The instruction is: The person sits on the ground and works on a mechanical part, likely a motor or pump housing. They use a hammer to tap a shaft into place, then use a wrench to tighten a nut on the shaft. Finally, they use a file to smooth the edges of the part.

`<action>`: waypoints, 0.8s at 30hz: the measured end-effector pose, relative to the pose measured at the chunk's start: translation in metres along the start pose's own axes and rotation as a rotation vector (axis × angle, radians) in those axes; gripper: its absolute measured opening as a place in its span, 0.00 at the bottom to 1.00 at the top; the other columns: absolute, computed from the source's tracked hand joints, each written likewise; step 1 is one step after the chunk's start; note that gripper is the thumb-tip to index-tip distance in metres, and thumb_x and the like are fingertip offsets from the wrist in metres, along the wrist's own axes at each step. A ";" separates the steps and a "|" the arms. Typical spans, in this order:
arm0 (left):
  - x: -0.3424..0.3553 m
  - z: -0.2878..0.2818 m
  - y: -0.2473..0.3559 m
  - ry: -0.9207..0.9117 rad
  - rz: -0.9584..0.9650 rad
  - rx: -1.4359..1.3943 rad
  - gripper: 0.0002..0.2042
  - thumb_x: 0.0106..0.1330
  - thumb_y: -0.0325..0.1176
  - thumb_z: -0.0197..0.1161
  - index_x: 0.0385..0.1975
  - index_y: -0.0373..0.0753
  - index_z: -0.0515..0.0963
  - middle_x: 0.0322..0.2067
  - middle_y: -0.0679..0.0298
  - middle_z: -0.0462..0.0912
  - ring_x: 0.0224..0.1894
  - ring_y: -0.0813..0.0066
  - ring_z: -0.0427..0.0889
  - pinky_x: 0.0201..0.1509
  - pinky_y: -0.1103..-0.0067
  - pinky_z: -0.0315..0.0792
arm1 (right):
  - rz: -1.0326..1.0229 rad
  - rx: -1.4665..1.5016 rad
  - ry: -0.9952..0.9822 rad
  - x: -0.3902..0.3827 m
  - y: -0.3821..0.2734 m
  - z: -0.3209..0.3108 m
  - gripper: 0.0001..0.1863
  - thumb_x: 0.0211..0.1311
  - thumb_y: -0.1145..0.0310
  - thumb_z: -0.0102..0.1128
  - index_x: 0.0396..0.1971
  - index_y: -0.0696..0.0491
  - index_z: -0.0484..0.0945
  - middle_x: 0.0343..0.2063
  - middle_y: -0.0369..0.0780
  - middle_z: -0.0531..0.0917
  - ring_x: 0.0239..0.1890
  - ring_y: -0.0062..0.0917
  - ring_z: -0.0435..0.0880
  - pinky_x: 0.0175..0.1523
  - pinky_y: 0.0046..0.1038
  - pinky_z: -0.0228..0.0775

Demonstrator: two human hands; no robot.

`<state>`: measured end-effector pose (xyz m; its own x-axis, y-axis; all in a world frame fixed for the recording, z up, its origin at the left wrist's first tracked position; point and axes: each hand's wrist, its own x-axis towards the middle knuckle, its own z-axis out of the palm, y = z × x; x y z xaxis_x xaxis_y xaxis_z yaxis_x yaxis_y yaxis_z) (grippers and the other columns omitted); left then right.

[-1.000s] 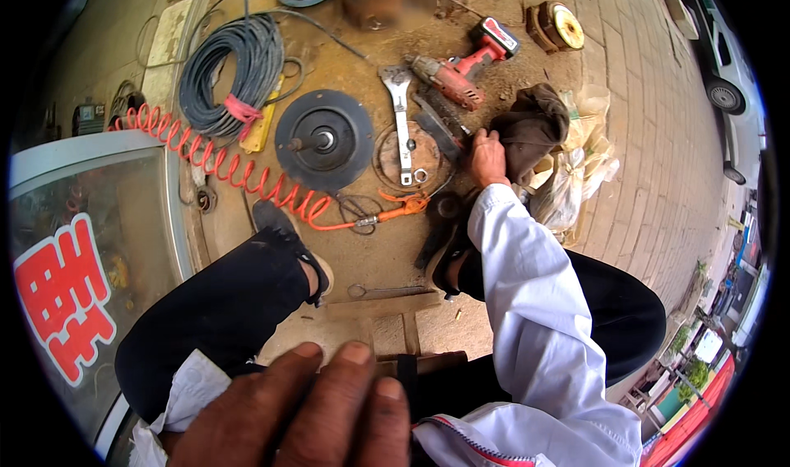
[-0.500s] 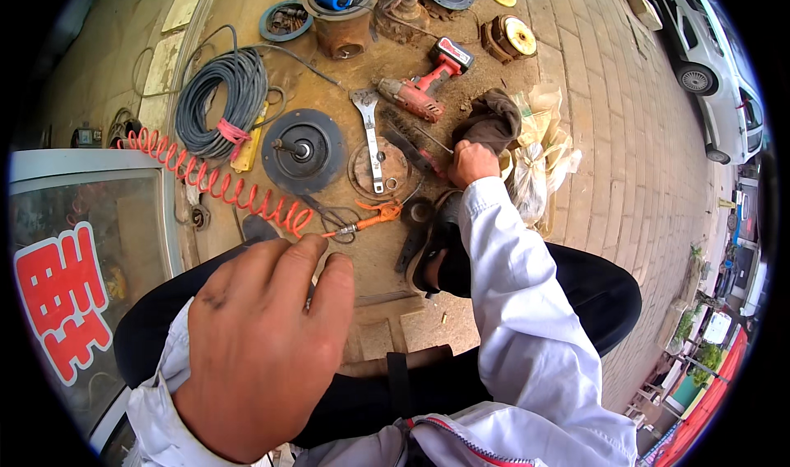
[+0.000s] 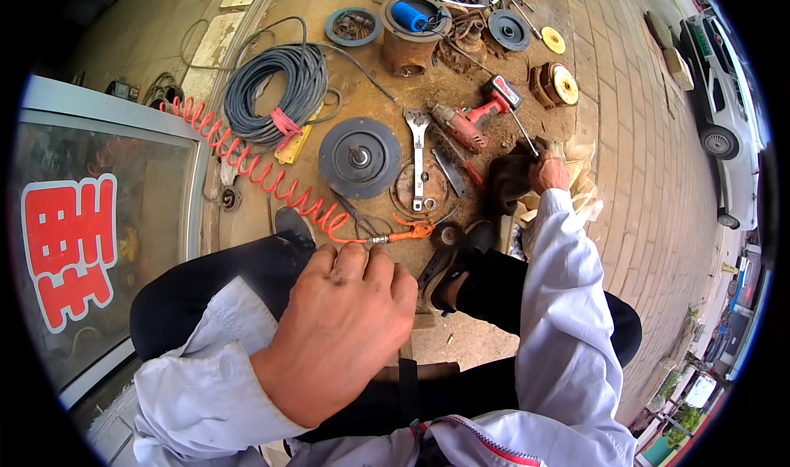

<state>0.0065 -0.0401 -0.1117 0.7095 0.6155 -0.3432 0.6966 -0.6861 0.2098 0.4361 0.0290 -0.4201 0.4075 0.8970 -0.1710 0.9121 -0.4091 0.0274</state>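
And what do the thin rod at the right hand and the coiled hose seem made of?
The thin rod looks like bare steel or similar metal: straight, grey, shiny. The coiled hose seems glossy plastic, perhaps rubbery: smooth, springy loops.

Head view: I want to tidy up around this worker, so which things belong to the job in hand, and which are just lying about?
Apparently in the work:
- thin metal rod, held in the right hand
- dark brown cloth, next to that hand

Apparently just lying about:
- red power tool
- silver wrench
- round black disc
- coiled dark hose

What the left hand holds, if anything, is hidden.
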 end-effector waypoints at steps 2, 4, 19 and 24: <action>0.002 0.003 0.001 0.014 0.026 0.017 0.17 0.51 0.27 0.67 0.43 0.32 0.79 0.40 0.55 0.82 0.45 0.57 0.81 0.51 0.64 0.76 | -0.096 0.041 -0.050 0.000 0.002 -0.022 0.18 0.67 0.55 0.58 0.39 0.58 0.82 0.38 0.56 0.88 0.44 0.50 0.88 0.50 0.47 0.81; 0.006 0.010 0.003 0.061 0.063 0.026 0.17 0.51 0.26 0.67 0.42 0.32 0.80 0.38 0.55 0.81 0.45 0.57 0.81 0.50 0.64 0.76 | -0.181 0.111 -0.179 0.001 0.003 -0.053 0.21 0.63 0.54 0.66 0.38 0.59 0.82 0.34 0.52 0.87 0.39 0.45 0.88 0.46 0.44 0.80; 0.056 0.087 0.032 0.404 0.149 -0.919 0.59 0.57 0.45 0.79 0.81 0.38 0.40 0.75 0.36 0.51 0.77 0.37 0.55 0.79 0.57 0.57 | -0.281 1.298 -0.666 -0.206 -0.086 -0.275 0.16 0.69 0.58 0.71 0.43 0.56 0.83 0.20 0.30 0.78 0.17 0.14 0.72 0.22 0.21 0.63; 0.053 0.102 0.038 0.494 0.267 -1.347 0.49 0.68 0.32 0.70 0.81 0.44 0.41 0.75 0.46 0.60 0.74 0.47 0.66 0.75 0.63 0.65 | -0.316 1.436 -0.743 -0.216 -0.114 -0.222 0.13 0.74 0.59 0.65 0.41 0.55 0.81 0.23 0.31 0.78 0.18 0.14 0.73 0.21 0.21 0.66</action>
<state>0.0599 -0.0733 -0.2152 0.6013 0.7888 0.1274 -0.0860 -0.0946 0.9918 0.2539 -0.0812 -0.1680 -0.2703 0.8715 -0.4091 -0.0087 -0.4271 -0.9042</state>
